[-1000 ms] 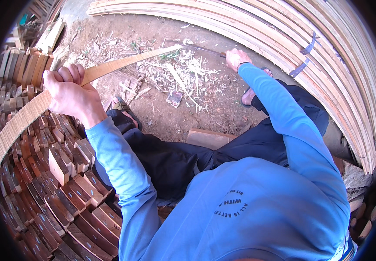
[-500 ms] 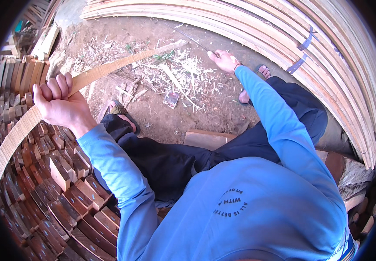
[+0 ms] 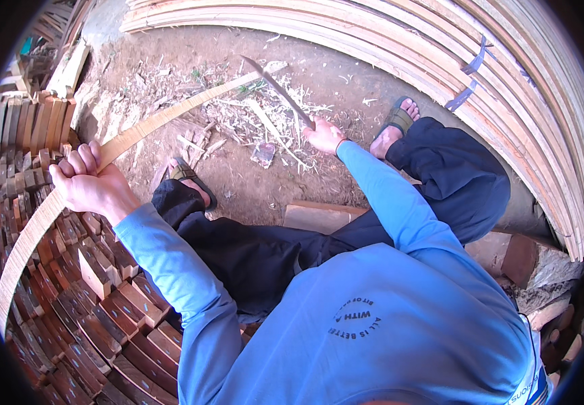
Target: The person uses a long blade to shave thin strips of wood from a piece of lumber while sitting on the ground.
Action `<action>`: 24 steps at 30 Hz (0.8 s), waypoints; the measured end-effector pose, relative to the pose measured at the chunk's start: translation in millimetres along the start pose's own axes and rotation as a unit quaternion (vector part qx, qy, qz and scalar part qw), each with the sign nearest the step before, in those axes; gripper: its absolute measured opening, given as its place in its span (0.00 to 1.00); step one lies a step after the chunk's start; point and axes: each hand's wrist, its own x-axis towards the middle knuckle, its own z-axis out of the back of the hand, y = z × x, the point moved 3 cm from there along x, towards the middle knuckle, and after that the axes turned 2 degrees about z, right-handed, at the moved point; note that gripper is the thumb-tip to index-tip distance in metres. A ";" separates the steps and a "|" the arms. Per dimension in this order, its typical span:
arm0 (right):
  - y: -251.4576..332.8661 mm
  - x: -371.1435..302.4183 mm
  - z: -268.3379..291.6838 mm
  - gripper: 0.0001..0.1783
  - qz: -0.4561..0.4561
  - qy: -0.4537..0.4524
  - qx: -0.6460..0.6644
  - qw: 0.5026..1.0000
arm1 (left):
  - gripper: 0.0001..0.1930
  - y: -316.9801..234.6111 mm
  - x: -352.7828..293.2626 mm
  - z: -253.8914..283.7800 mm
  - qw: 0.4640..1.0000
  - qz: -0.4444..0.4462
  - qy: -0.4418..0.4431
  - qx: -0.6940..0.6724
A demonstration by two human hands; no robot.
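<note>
My left hand [image 3: 96, 181] is closed around a long, flat, pale wooden strip [image 3: 170, 113]. The strip slants from the lower left, where it passes over stacked wood, up to a narrow far end above the shavings. My right hand [image 3: 324, 135] grips a long, thin, dark-bladed machete [image 3: 280, 93], its handle mostly hidden in the fingers. In the picture the blade crosses the strip close to its far end; whether they touch I cannot tell.
Pale shavings [image 3: 295, 101] litter the dirt floor between my sandalled feet. Stacked small wooden blocks [image 3: 113, 317] crowd my left side. Long wooden boards [image 3: 400, 50] are piled along the far and right side. A wooden block [image 3: 322, 216] lies between my legs.
My right hand has come left and nearer to me, and the machete has swung left across the strip's far end. The left hand and strip have shifted slightly nearer. My right leg has moved a little.
</note>
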 end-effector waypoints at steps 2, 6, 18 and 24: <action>-5.3 5.1 5.3 0.33 -0.030 -0.024 -0.028 0.999 | 0.22 -0.3 1.8 1.7 0.999 -0.013 -0.025 0.015; 39.1 -21.6 16.2 0.33 0.024 -0.061 0.010 0.998 | 0.21 0.1 4.7 9.6 0.999 -0.012 -0.034 0.005; 25.4 -8.9 19.2 0.37 -0.065 -0.021 0.001 0.998 | 0.22 4.2 13.6 9.7 1.000 -0.011 0.006 -0.021; 16.0 -11.6 17.6 0.32 -0.115 0.006 0.157 0.981 | 0.23 1.3 5.7 -5.2 0.997 -0.006 0.072 -0.032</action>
